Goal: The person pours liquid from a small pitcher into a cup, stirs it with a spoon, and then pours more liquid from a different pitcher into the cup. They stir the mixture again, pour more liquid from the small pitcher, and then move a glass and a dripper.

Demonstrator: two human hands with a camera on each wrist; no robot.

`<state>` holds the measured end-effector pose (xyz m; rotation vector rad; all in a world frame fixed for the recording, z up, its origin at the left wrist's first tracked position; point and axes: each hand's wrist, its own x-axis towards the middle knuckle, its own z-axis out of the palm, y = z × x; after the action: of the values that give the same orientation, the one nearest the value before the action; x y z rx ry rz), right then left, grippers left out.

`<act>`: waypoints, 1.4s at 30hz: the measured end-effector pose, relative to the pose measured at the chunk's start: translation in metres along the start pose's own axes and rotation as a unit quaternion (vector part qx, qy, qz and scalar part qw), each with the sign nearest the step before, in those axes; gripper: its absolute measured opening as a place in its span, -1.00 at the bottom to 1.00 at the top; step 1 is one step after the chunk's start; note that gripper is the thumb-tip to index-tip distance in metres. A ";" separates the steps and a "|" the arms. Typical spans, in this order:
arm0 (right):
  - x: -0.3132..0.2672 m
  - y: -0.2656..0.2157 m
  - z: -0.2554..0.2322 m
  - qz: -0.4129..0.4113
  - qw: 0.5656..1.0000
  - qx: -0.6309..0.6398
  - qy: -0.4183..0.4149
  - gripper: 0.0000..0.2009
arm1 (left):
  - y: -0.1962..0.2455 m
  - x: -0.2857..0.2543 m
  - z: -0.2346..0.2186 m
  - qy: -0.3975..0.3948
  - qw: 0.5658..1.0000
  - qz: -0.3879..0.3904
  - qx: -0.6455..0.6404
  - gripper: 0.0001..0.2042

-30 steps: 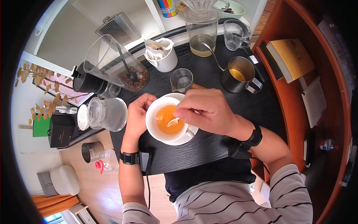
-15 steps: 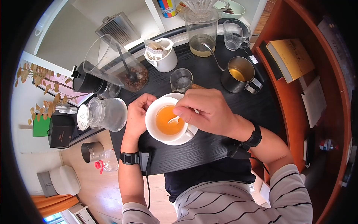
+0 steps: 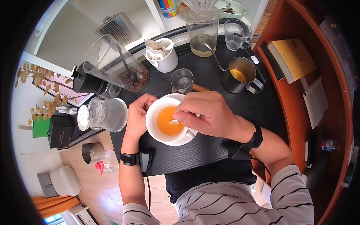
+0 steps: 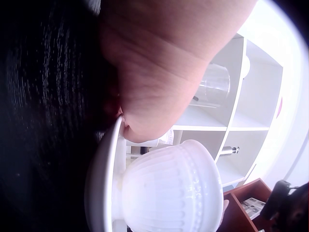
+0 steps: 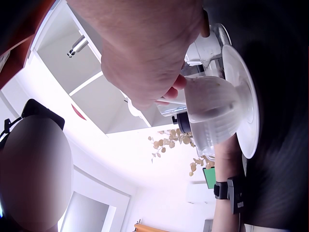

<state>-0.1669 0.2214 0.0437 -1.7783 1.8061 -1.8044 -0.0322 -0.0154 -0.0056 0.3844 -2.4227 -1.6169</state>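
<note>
A white cup (image 3: pixel 151 117) of orange-amber liquid (image 3: pixel 168 128) stands on a white saucer (image 3: pixel 180 143) in the middle of the black table. My left hand (image 3: pixel 138 117) grips the saucer's rim on its left side, as the left wrist view shows at the saucer's edge (image 4: pixel 99 186). Over the cup, my right hand (image 3: pixel 210 113) pinches a small spoon (image 3: pixel 174 122). The spoon's pale bowl end dips into the liquid, and its upper part is hidden by the fingers. Fluted sides of the cup (image 5: pixel 212 99) show in the right wrist view, with the right fingertips at its rim.
A small glass pitcher (image 3: pixel 182 80) with a wooden handle stands just behind the cup. Further back are a white mug (image 3: pixel 167 62) with a drip bag and a metal gooseneck pot (image 3: pixel 236 82). A lidded glass jar (image 3: pixel 114 115) is left; a wooden shelf (image 3: pixel 275 71) borders the right.
My right hand has shifted slightly, with the spoon moving a little within the liquid. The cup has edged slightly left; the left hand stays at the saucer.
</note>
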 end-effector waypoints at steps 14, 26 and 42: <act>0.000 0.007 0.004 0.015 0.996 0.003 0.087 -0.91 | -0.002 0.000 0.000 0.009 1.000 0.002 -0.007 -0.88; 0.002 0.004 0.000 0.059 0.994 -0.028 0.084 -0.89 | 0.000 0.000 0.000 0.027 1.000 -0.006 0.006 -0.86; -0.004 0.001 -0.002 0.068 0.996 0.054 0.005 -0.89 | 0.011 -0.002 -0.003 0.011 0.998 -0.011 0.053 -0.84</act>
<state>-0.1676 0.2245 0.0409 -1.5713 1.7489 -1.8246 -0.0309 -0.0136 0.0058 0.4458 -2.5030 -1.4888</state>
